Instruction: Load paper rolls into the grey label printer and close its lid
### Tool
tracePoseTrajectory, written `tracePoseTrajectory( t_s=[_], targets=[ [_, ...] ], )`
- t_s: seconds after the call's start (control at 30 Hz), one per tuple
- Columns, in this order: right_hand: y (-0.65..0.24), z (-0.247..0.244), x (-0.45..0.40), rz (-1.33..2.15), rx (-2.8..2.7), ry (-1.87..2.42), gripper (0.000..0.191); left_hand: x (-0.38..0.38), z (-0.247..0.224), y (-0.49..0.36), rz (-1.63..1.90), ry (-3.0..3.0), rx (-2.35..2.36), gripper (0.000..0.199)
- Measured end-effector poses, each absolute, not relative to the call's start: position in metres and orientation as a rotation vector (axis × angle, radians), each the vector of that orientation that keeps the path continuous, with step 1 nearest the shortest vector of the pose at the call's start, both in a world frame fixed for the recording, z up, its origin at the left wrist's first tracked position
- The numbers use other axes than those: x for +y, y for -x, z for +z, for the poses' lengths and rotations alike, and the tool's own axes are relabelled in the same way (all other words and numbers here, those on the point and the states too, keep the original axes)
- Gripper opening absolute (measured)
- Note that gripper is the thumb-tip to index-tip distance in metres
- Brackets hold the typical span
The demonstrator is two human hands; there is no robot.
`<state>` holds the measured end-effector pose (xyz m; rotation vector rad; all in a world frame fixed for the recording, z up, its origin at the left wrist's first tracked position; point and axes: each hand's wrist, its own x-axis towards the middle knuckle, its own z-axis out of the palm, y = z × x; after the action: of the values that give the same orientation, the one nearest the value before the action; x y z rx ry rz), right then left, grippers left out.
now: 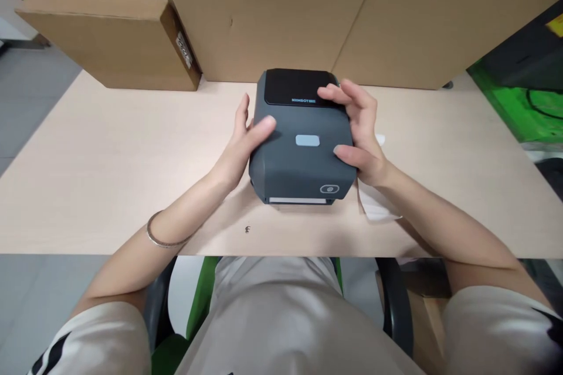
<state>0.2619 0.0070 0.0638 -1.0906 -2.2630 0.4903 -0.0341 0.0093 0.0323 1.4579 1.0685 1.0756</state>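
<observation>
A dark grey label printer (303, 167) with a glossy black window and a pale blue button on its lid stands on the light wooden table in front of me. A strip of white shows in the slot at its near edge. My left hand (240, 149) grips its left side, thumb over the top edge and the other fingers partly hidden along the side. On the opposite side, my right hand (363, 135) holds it with the thumb on the lid's right edge and fingertips near the black window. White paper (376, 202) lies beside the printer, partly under my right wrist.
Large cardboard boxes (281, 17) form a wall behind the printer. A flatter cardboard box (114, 47) stands at the back left. To the right are a green surface (505, 99) and a black cable (543, 106). The table's front edge (88, 254) runs close to my body.
</observation>
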Motion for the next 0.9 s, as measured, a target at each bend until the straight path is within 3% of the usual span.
tracePoseTrajectory(
  t_s=[0.1,0.17,0.27,0.4,0.53,0.73,0.9],
  targets=[
    [-0.263,0.044,0.006,0.404,-2.341,1.019,0.111,0.008,0.026,0.034,1.058,-1.464,0.97,0.109],
    [-0.263,0.032,0.009,0.397,-2.267,0.793,0.109,0.009,0.018,0.034,1.114,-1.506,0.866,0.116],
    [-0.26,0.021,0.013,0.408,-2.086,0.572,0.092,0.011,0.008,0.032,1.184,-1.604,0.733,0.108],
    [-0.257,0.019,0.01,0.356,-2.069,0.612,0.067,0.009,0.005,0.031,1.211,-1.711,0.806,0.087],
    [-0.255,0.023,0.002,0.339,-2.075,0.629,0.051,0.003,0.011,0.034,1.211,-1.743,0.91,0.084],
    [-0.254,0.027,-0.004,0.344,-2.091,0.671,0.047,-0.004,0.017,0.034,1.22,-1.704,0.946,0.079],
    [-0.258,0.03,0.003,0.307,-2.122,0.595,0.058,-0.007,0.008,0.028,1.31,-1.579,0.856,0.083]
  ],
)
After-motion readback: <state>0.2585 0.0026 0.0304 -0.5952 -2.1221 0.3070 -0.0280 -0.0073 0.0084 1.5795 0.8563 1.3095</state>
